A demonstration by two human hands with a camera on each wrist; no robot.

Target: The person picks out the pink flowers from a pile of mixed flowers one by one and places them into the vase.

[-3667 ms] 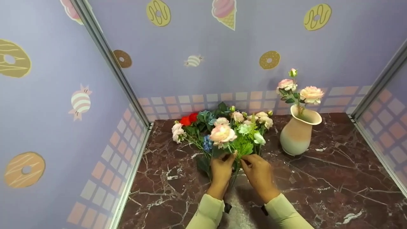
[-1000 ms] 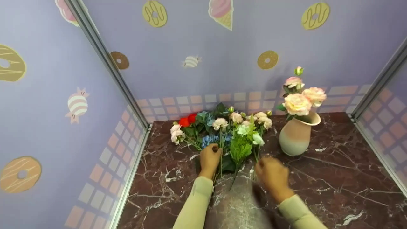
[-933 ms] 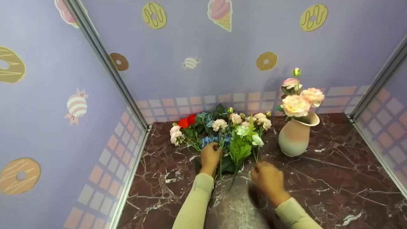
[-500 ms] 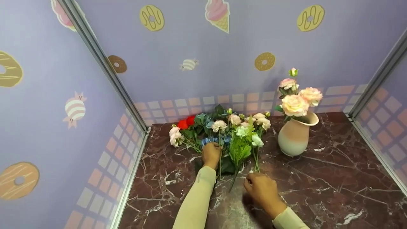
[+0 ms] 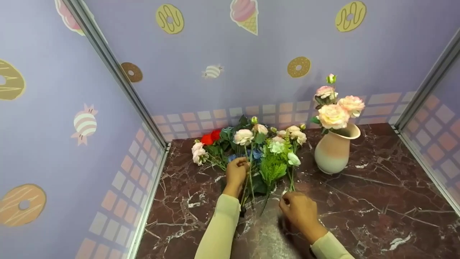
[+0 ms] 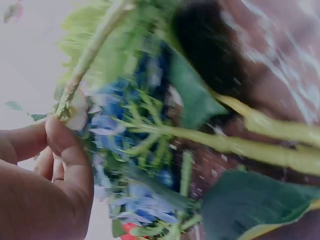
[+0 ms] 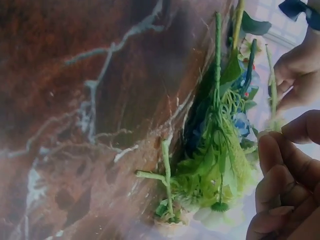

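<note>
My left hand (image 5: 237, 172) pinches the green stem of an artificial pale pink flower (image 5: 243, 137) between thumb and fingers, just above the pile. In the left wrist view this stem (image 6: 92, 55) slants up from the fingertips. Around the hand lie blue flowers (image 6: 107, 120), a light green fern-like sprig (image 5: 273, 169) and dark green leaves (image 6: 260, 205). My right hand (image 5: 301, 212) hovers low over the table's front middle, fingers loosely curled with nothing seen in them. A cream-and-grey vase (image 5: 332, 154) stands at the right, holding pink roses (image 5: 333, 116) and a bud.
Red flowers (image 5: 211, 137) and pale pink blooms (image 5: 199, 154) lie at the pile's left. Cream flowers (image 5: 296, 135) and a white bloom (image 5: 293, 158) lie on its right. Patterned wall panels (image 5: 266, 82) enclose the dark red marbled table (image 5: 377, 187) behind and at both sides.
The large pink rose held by both hands earlier now stands in the vase. My right hand has drawn back toward the front; my left has lifted the pale pink flower slightly.
</note>
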